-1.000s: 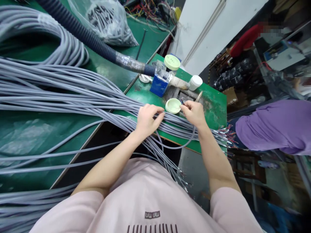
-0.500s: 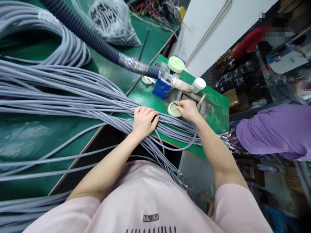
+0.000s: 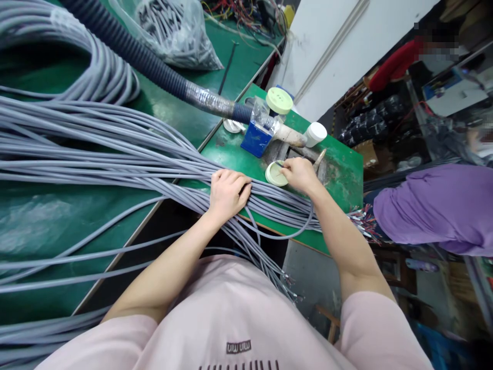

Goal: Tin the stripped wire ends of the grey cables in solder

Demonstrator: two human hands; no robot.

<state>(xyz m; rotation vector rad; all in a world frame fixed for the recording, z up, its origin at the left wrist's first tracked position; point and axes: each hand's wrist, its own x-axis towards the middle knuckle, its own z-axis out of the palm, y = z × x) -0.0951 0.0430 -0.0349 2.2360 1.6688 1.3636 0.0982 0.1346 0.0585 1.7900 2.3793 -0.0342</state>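
Observation:
My left hand (image 3: 228, 194) lies over a thick bundle of grey cables (image 3: 154, 139), its fingers curled down around some of them. My right hand (image 3: 300, 174) is closed in a pinch on a grey cable, whose dark tip points into a shallow pale-green round dish (image 3: 276, 174). From that hand the cable loops down and back toward the bundle. Stripped ends with thin coloured wires (image 3: 364, 222) stick out at the bundle's right. More cable ends hang over the bench's front edge, near my shirt.
A black corrugated hose (image 3: 154, 69) runs to a blue box (image 3: 255, 139) behind the dish. Near it stand a white jar (image 3: 316, 133) and a pale-green lidded tub (image 3: 279, 100). Coiled cable (image 3: 111, 77) and a plastic bag (image 3: 181, 36) lie on the left bench. A person in purple (image 3: 435, 208) is at right.
Both hands stay almost where they were. The right hand has shifted very slightly, with the cable tip still over the dish.

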